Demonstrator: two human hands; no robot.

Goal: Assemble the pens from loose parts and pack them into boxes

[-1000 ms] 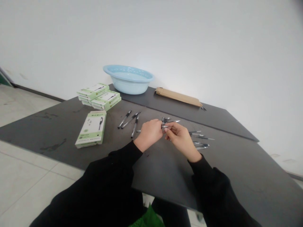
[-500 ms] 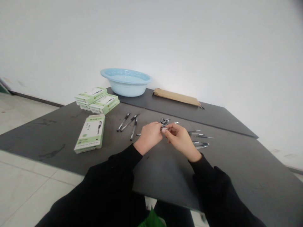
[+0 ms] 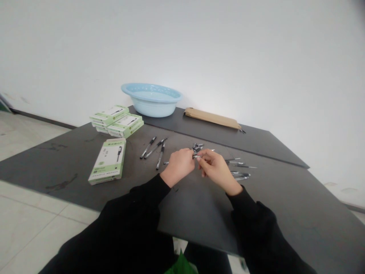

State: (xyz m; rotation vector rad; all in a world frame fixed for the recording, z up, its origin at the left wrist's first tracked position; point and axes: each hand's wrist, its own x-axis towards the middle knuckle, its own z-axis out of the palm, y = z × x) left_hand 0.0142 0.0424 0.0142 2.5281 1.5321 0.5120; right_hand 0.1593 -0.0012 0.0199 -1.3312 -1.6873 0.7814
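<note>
My left hand (image 3: pixel 180 164), back upward, is closed around a pen (image 3: pixel 195 155) whose end shows at the fingertips. Against it, my right hand (image 3: pixel 214 167) pinches the pen's other end between thumb and forefinger; much of the pen is hidden by the fingers. Small black pen caps (image 3: pixel 197 146) lie in a heap just beyond the hands. To the left, three capped pens (image 3: pixel 160 155) lie side by side on the table. Several pen parts, among them thin refills (image 3: pixel 247 166) and clear barrels (image 3: pixel 241 177), are spread right of my right hand.
An upright-printed green and white pen box (image 3: pixel 107 161) lies at the left, with a stack of similar boxes (image 3: pixel 125 125) behind it. A light blue basin (image 3: pixel 154 108) and a brown paper packet (image 3: pixel 211 118) rest at the back of the dark table (image 3: pixel 288 201), near the wall.
Both hands stay together at the pen, with only a slight shift of the fingers. The silvery tip that stuck out above my right hand shows less now. The view has moved a little.
</note>
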